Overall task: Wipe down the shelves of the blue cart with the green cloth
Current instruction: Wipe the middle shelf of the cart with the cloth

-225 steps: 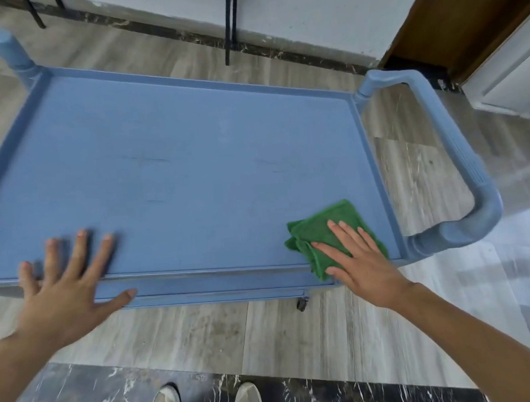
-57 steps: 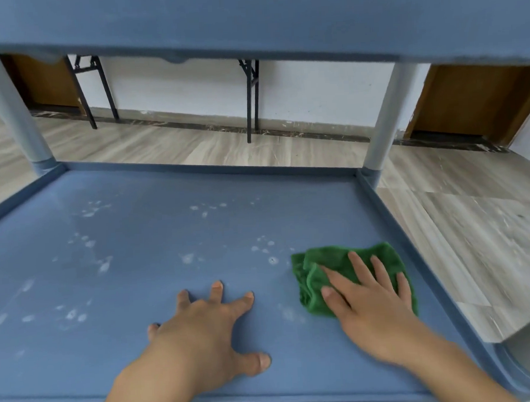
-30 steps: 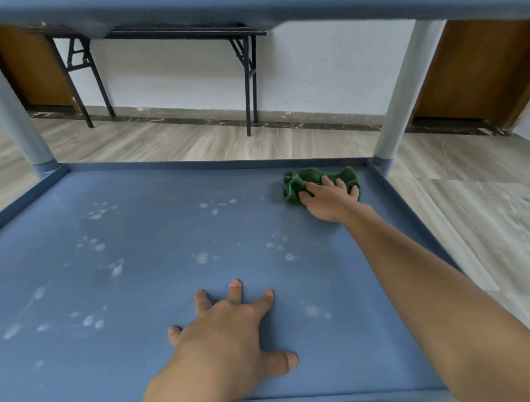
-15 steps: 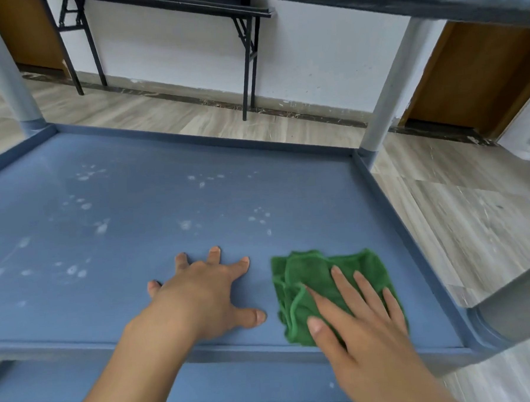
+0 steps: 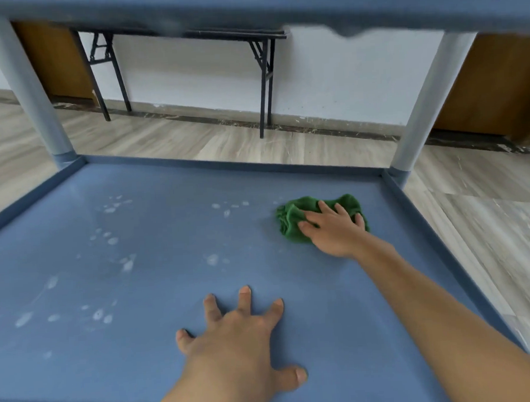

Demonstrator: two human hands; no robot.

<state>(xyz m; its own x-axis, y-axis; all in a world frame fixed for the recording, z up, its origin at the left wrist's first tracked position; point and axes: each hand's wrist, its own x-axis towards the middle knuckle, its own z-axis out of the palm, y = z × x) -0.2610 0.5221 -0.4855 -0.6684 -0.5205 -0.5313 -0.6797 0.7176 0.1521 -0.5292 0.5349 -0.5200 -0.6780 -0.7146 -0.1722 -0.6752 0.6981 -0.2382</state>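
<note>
Two hands on blue plastic cart shelf: right hand, grip apart, presses bunched green cloth far right; left hand splayed flat, near.

We note: right hand covers the near part of the green cloth. Right forearm and left forearm run off the bottom edge. Upper shelf cut by top edge, lip blurred; it hides most of the folding table's top.
</note>
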